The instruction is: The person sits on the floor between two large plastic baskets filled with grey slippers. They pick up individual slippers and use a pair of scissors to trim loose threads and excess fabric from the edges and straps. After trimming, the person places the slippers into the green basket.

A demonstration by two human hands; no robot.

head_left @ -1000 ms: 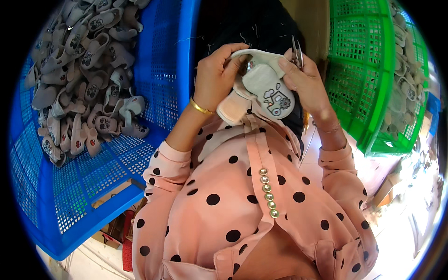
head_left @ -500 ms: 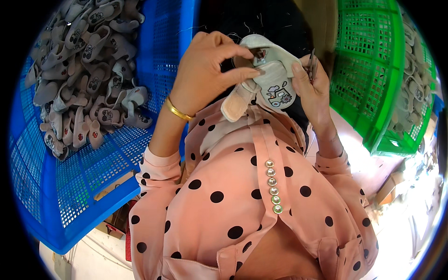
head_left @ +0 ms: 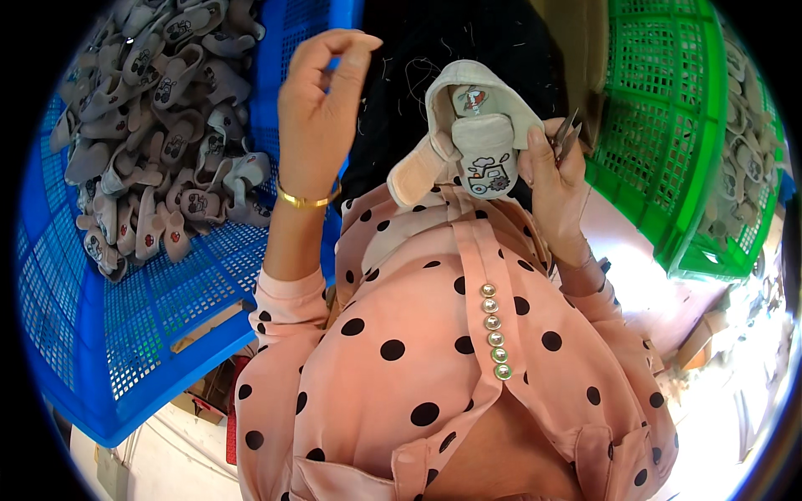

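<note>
A small pale fabric shoe is held over my lap by my right hand, the thumb pressed on its edge. The tongue carries an embroidered vehicle with a gear-like wheel, and a red and white picture shows inside. Its beige-lined strap hangs out to the left. A pair of metal snips also sits in my right hand, blades jutting out past the fingers. To the left of the shoe and apart from it, my left hand is raised with thumb and forefinger together; anything between them is too small to make out.
At the left stands a blue plastic basket with a heap of similar small shoes. A green basket rises close by my right hand, with more shoes beyond its near wall. Loose threads lie on the dark cloth over my lap.
My left hand has left the shoe opening and moved up and left. The shoe has turned slightly, so its inside shows more. My right hand keeps its hold.
</note>
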